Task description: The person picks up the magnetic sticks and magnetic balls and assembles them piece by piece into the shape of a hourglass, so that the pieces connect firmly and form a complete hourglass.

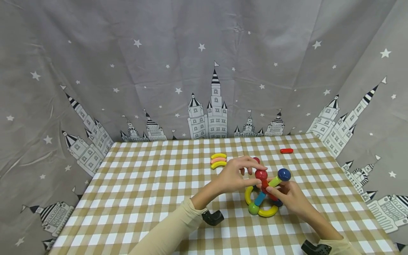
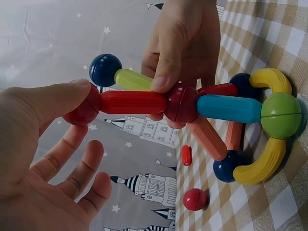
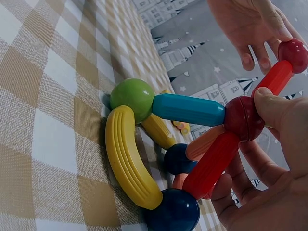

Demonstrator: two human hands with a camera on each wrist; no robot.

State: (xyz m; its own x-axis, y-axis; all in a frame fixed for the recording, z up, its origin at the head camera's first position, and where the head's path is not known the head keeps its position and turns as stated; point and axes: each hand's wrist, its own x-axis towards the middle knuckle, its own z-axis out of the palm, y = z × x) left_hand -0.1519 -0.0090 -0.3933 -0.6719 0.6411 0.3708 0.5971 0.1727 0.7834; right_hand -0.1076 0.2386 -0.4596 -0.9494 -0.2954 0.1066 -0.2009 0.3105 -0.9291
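Left wrist: the red end ball [image 2: 83, 110] sits between left fingers [image 2: 60, 151].

Green ball [image 2: 281, 115]: smooth glossy plastic, I see
Yellow rod [image 3: 129, 156]: grooved plastic
Tablecloth [image 1: 134, 166]: matt woven cloth
Backdrop [image 1: 159, 35]: creased, smooth-looking cloth

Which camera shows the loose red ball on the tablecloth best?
The left wrist view: the loose red ball sits there uncovered. The head view shows it small, partly hidden behind the left hand; in the right wrist view I can't make it out.
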